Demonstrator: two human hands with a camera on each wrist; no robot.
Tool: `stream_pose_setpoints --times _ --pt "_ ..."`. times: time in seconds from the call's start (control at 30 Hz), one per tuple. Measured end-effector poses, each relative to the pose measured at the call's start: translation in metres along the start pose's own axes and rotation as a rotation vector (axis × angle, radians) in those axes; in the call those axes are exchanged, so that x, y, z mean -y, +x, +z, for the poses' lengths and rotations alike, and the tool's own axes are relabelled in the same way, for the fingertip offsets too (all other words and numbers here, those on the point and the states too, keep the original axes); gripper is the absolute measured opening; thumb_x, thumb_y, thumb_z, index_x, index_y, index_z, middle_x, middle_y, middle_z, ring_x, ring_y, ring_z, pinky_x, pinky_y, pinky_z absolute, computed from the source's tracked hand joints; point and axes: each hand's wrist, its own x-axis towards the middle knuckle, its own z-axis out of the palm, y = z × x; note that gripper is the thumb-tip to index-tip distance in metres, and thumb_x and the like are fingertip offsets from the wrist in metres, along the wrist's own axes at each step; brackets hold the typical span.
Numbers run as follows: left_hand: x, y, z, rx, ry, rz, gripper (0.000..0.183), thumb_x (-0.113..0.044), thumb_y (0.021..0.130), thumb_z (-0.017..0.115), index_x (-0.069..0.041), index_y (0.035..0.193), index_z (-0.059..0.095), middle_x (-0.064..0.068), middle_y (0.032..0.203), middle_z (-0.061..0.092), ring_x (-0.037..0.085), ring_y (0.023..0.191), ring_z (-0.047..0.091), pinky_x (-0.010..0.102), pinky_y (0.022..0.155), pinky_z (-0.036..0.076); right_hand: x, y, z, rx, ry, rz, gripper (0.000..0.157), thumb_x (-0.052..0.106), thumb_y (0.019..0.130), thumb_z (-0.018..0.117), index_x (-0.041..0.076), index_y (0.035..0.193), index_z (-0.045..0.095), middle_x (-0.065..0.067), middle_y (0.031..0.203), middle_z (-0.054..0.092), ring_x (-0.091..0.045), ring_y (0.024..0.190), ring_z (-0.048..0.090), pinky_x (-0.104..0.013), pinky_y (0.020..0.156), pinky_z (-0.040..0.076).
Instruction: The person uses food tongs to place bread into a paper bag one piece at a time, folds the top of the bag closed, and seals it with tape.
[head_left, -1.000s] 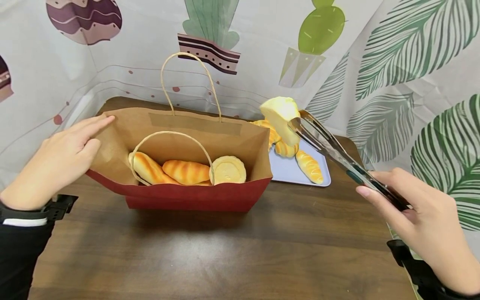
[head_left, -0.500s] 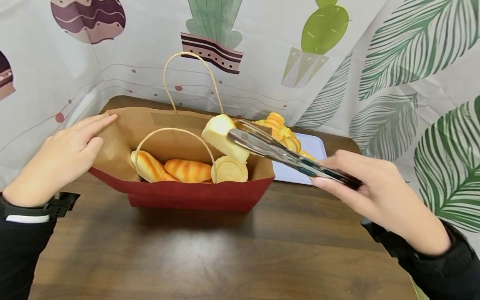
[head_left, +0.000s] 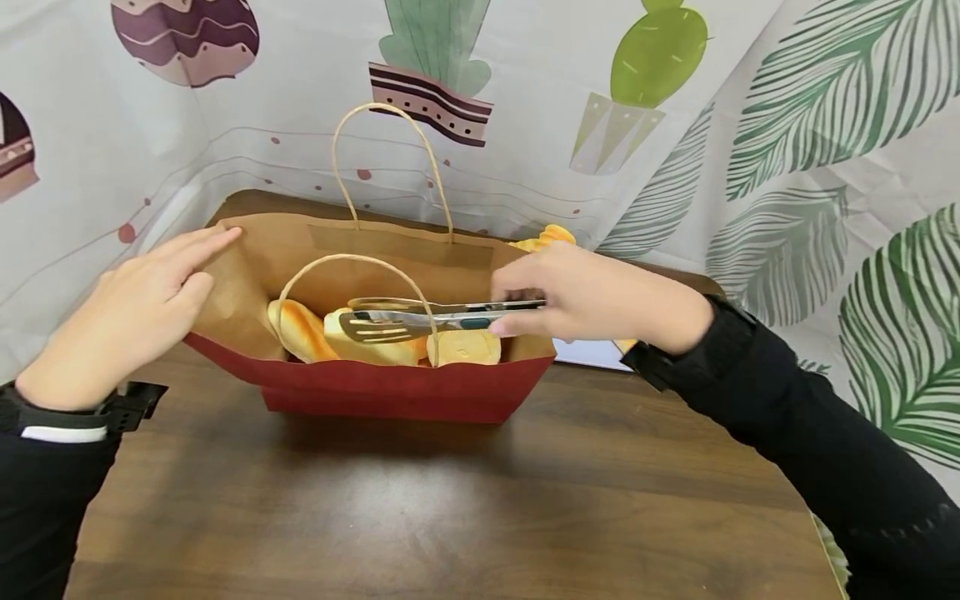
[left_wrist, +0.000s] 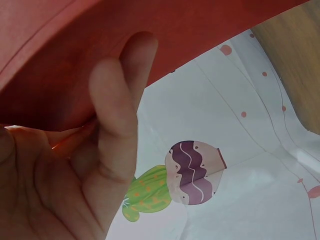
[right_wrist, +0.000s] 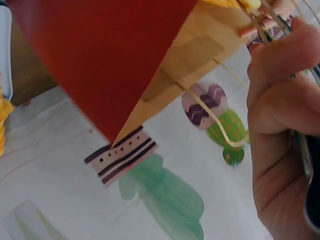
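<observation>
A red paper bag (head_left: 382, 390) with a brown inside stands on the table, its mouth spread wide. My left hand (head_left: 127, 312) grips the bag's left edge; in the left wrist view fingers (left_wrist: 117, 125) lie against its red outside. My right hand (head_left: 570, 292) holds metal tongs (head_left: 457, 319) across the bag's mouth. Just under their tips lies a pale bread piece (head_left: 375, 352); I cannot tell whether the tongs still clasp it. A long golden bread (head_left: 300, 331) lies to its left and a round pale pastry (head_left: 468, 347) to its right, both inside the bag.
Twisted paper handles (head_left: 390, 107) rise from the bag. Behind my right forearm, a light blue tray (head_left: 592, 355) and yellow breads (head_left: 551, 237) are mostly hidden. A patterned cloth (head_left: 525, 183) hangs behind the wooden table (head_left: 420, 508).
My right hand has moved left, bringing the tongs and the pale bread piece from above the tray down into the bag. My left hand keeps its grip on the bag's edge.
</observation>
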Motion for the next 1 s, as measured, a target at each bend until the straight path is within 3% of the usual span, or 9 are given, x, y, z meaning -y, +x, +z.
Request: stream_pose_setpoints --times 0.23,0.33,0.53,0.7,0.83,0.93,1.0 --pt "0.000 0.002 -0.001 -0.001 -0.010 0.006 0.058 -0.016 0.108 0.029 -0.008 0.165 0.037 0.027 0.166 0.035 0.053 0.151 0.032 0.075 0.118 0.022 -0.003 0.051 0.003 0.254 0.097 0.128 0.020 0.016 0.100 0.075 0.009 0.085 0.064 0.000 0.069 0.061 -0.021 0.043 0.061 -0.029 0.064 0.055" --pt "0.001 0.002 -0.001 -0.010 -0.006 0.019 0.058 -0.016 0.108 0.030 -0.008 0.164 0.039 0.027 0.165 0.037 0.053 0.150 0.033 0.074 0.117 0.023 -0.003 0.069 0.006 0.307 0.133 0.153 0.024 0.016 0.100 0.076 0.009 0.081 0.061 0.000 0.069 0.059 -0.022 0.044 0.061 -0.025 0.063 0.053" --pt "0.001 0.002 0.000 -0.016 -0.003 0.038 0.057 -0.014 0.108 0.030 -0.006 0.163 0.040 0.027 0.165 0.038 0.052 0.150 0.034 0.074 0.117 0.024 -0.001 0.096 0.012 0.366 0.176 0.200 0.031 0.019 0.101 0.075 0.010 0.078 0.056 0.001 0.067 0.049 -0.011 0.041 0.051 -0.020 0.046 0.041" --pt "-0.005 0.002 -0.002 -0.008 0.009 0.024 0.057 -0.012 0.107 0.030 -0.002 0.162 0.040 0.030 0.164 0.038 0.054 0.149 0.034 0.076 0.113 0.026 0.006 0.109 0.019 0.406 0.141 0.245 0.038 0.022 0.102 0.074 0.010 0.077 0.049 0.001 0.070 0.040 -0.012 0.043 0.054 -0.022 0.054 0.048" --pt "-0.008 0.002 -0.003 0.000 0.015 0.014 0.056 -0.012 0.107 0.030 -0.001 0.162 0.040 0.031 0.163 0.037 0.055 0.148 0.034 0.077 0.111 0.027 0.015 0.115 0.024 0.447 0.044 0.326 0.026 0.030 0.102 0.072 0.007 0.097 0.062 -0.002 0.084 0.056 -0.013 0.045 0.055 -0.025 0.064 0.054" --pt "-0.008 0.002 -0.003 0.000 0.015 0.010 0.056 -0.013 0.108 0.030 -0.001 0.162 0.040 0.031 0.163 0.037 0.056 0.147 0.034 0.078 0.109 0.028 0.020 0.115 0.024 0.455 -0.009 0.381 0.033 0.035 0.102 0.072 0.007 0.117 0.065 -0.004 0.097 0.064 -0.016 0.049 0.058 -0.027 0.064 0.054" --pt "-0.007 0.001 -0.003 -0.004 0.019 0.010 0.056 -0.013 0.107 0.030 -0.001 0.161 0.040 0.031 0.163 0.037 0.057 0.147 0.035 0.077 0.107 0.029 0.020 0.111 0.022 0.424 -0.034 0.370 0.033 0.036 0.101 0.073 0.006 0.114 0.065 -0.003 0.091 0.062 -0.017 0.055 0.059 -0.026 0.063 0.051"
